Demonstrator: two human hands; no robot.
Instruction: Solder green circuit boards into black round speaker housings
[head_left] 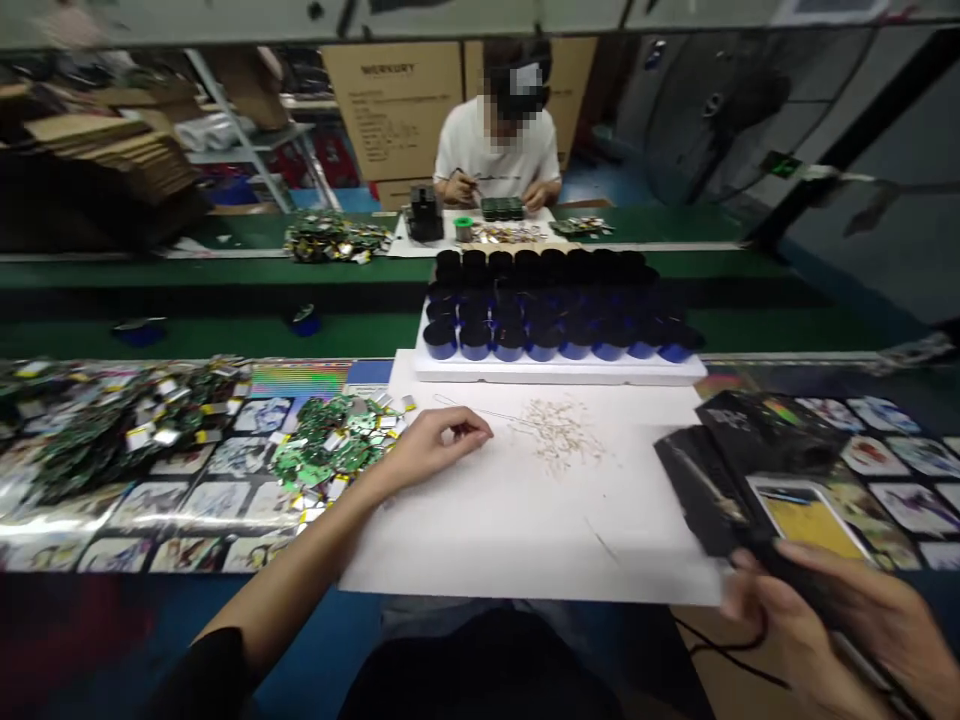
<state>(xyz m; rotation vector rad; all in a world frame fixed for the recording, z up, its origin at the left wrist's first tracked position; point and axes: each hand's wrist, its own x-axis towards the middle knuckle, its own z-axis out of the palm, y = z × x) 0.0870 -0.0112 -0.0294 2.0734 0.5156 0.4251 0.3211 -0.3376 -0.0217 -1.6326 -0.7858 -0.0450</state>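
My left hand (439, 447) rests over the white sheet (510, 540), thumb and fingertips drawn together. What they hold, if anything, I cannot make out. Just beyond the fingertips lie a thin wire (480, 410) and a scattered heap of tiny tan pieces (562, 432). At the lower right, my right hand (832, 610), smeared by motion, is wrapped round the dark handle of a soldering iron (806, 590). The iron's tip end is by the black soldering-iron stand (697, 480), which has a yellow sponge (814, 525) in its tray.
Small green circuit boards (330, 440) lie left of the sheet, with a larger board pile (142, 430) further left. A white foam tray (562, 372) bears rows of blue-and-black round parts (525, 335). Across the green bench, a co-worker (499, 140) handles boards. A cord (727, 650) hangs lower right.
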